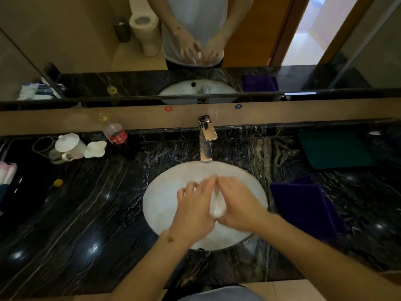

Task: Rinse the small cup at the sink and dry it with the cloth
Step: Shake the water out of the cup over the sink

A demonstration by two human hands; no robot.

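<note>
Over the white oval sink (165, 205) my two hands meet around a small white cup (217, 205), which is blurred and partly covered by my fingers. My left hand (195, 209) cups it from the left, and my right hand (238, 205) presses against it from the right. The chrome faucet (206, 144) stands just behind the basin; I cannot tell whether water runs from it. A dark purple cloth (303, 205) lies folded on the black marble counter (91, 209) right of the sink.
At the back left of the counter stand a white teapot (69, 145), a white pitcher (95, 148) and a plastic bottle (112, 131). A small yellow cap (58, 182) lies further forward. A dark green mat (334, 148) sits at the back right. A mirror (65, 40) rises behind.
</note>
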